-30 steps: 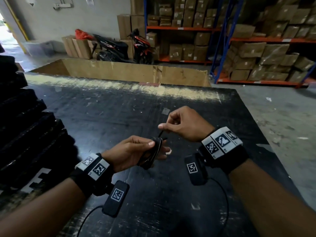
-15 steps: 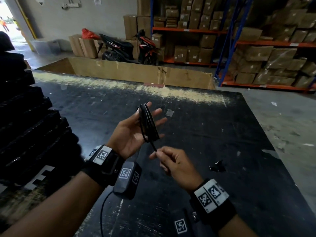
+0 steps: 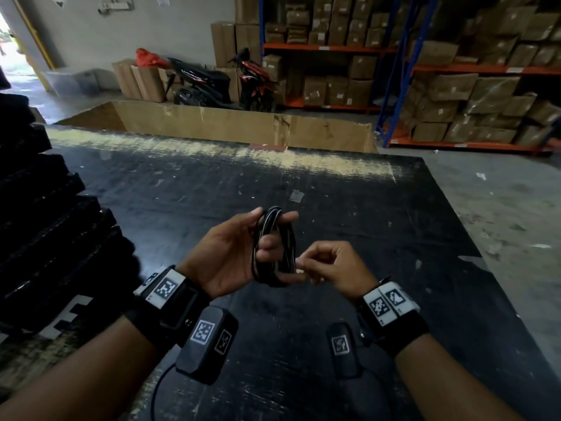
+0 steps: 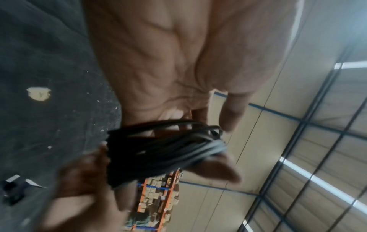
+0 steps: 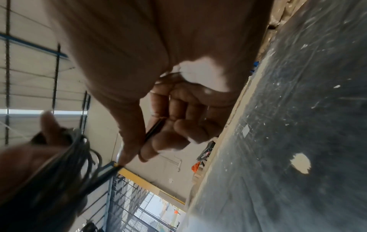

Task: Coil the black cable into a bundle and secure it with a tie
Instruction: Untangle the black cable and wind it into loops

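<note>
1. Black loops of cable (image 3: 274,246) sit wound round the left hand (image 3: 230,256), whose fingers (image 3: 268,243) pass through the coil; the thumb tip and a fingertip stick out at the top of the bundle. That grip is loosely curled, keeping the coil upright above the bench (image 3: 349,208).
2. The right hand (image 3: 332,267) is just beside the coil's lower right edge, its grip closed to a pinch. In the right wrist view, thumb and forefinger (image 5: 147,150) nip a thin dark strand (image 5: 155,128) that runs to the bundle; whether it is the cable's end or a tie I cannot tell.
3. In the left wrist view the coil (image 4: 158,149) lies across the fingers, blurred, with several turns stacked side by side.
4. Both wrists carry black bands with white marker tags (image 3: 164,288).
5. The bench is dark and scuffed, with pale flecks and a small black piece (image 4: 14,193) lying on it.
6. To the left is a stack of black slabs (image 3: 45,232). Beyond the bench's far edge stands a large open cardboard box (image 3: 230,126), then parked scooters (image 3: 200,83) and orange-and-blue racks (image 3: 425,68) filled with cartons.
</note>
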`<state>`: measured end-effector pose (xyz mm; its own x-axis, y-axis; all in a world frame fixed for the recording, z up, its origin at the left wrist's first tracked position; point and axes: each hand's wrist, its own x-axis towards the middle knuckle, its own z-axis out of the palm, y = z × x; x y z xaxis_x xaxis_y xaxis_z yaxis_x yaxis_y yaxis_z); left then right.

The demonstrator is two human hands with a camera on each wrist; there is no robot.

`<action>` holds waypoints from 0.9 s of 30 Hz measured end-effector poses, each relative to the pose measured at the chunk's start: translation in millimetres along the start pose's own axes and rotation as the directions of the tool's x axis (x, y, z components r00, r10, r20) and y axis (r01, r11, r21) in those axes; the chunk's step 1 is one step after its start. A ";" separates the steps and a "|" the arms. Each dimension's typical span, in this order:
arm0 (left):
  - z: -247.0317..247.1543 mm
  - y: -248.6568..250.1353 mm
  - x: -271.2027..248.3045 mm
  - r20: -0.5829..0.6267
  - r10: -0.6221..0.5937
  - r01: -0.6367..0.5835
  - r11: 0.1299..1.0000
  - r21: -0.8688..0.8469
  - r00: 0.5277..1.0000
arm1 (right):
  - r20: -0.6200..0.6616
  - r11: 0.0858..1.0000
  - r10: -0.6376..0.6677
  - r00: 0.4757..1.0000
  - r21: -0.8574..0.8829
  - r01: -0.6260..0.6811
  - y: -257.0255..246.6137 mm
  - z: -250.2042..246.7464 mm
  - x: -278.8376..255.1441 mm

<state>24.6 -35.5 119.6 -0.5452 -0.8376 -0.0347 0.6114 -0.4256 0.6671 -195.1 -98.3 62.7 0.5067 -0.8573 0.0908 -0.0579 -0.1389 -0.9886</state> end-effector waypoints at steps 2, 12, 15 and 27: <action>-2.5 -5.1 -2.1 0.058 -0.043 0.044 0.999 -0.015 0.997 | 0.003 1.000 -0.010 1.000 0.026 0.010 -12.7 -6.5 2.9; -10.2 -20.8 -0.8 -0.117 0.012 -0.008 0.999 0.034 0.993 | -0.200 0.924 -0.013 0.980 0.372 0.089 -35.5 26.4 -9.3; -13.5 -26.0 2.2 -0.159 0.035 -0.025 0.998 0.063 0.987 | -0.312 0.958 -0.020 0.950 0.267 0.108 -32.6 36.3 -14.6; -7.4 -38.1 7.4 -0.234 0.117 -0.104 0.992 0.066 0.965 | -0.301 0.971 -0.213 0.930 0.043 0.237 -10.4 52.7 -32.4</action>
<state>1.5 -28.0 88.4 -0.3202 -0.9384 -0.1299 0.6258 -0.3124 0.7147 -165.6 -43.0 63.6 0.2248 -0.9163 0.3315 0.1012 -0.3165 -0.9432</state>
